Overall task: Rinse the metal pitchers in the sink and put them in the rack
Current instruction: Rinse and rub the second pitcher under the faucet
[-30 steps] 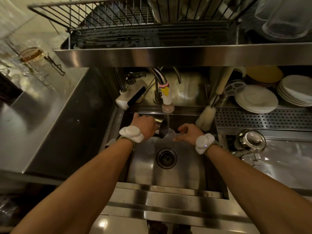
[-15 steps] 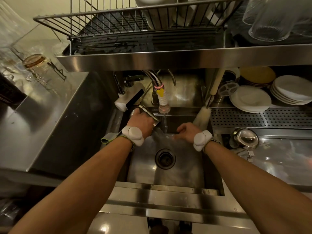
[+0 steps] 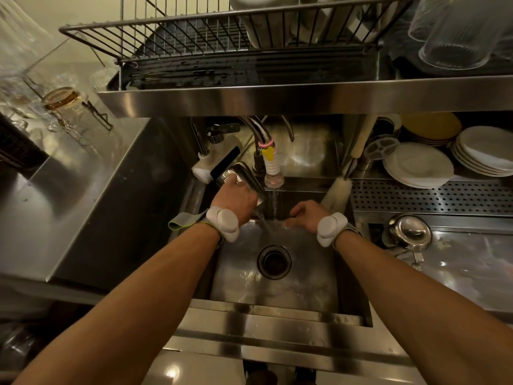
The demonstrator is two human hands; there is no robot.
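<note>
My left hand (image 3: 234, 200) grips a small metal pitcher (image 3: 241, 176), tipped mouth-down to the right so that water pours out of it into the steel sink (image 3: 277, 284). The faucet nozzle (image 3: 273, 173) runs a stream just right of the pitcher. My right hand (image 3: 306, 215) hovers low over the sink, right of the stream, fingers loosely curled and holding nothing. The wire dish rack (image 3: 222, 37) stands on the shelf above the sink, with white crockery at its right end.
A bottle brush (image 3: 337, 190) leans at the sink's back right corner. A metal lidded pot (image 3: 408, 232) lies on the right counter, stacked plates (image 3: 419, 165) behind it. Glasses (image 3: 458, 29) stand upside down at top right; glassware (image 3: 61, 101) is on the left counter.
My left hand lifted the pitcher from under the stream up and to the left, tipping it so the water pours out. My right hand stayed beside the stream.
</note>
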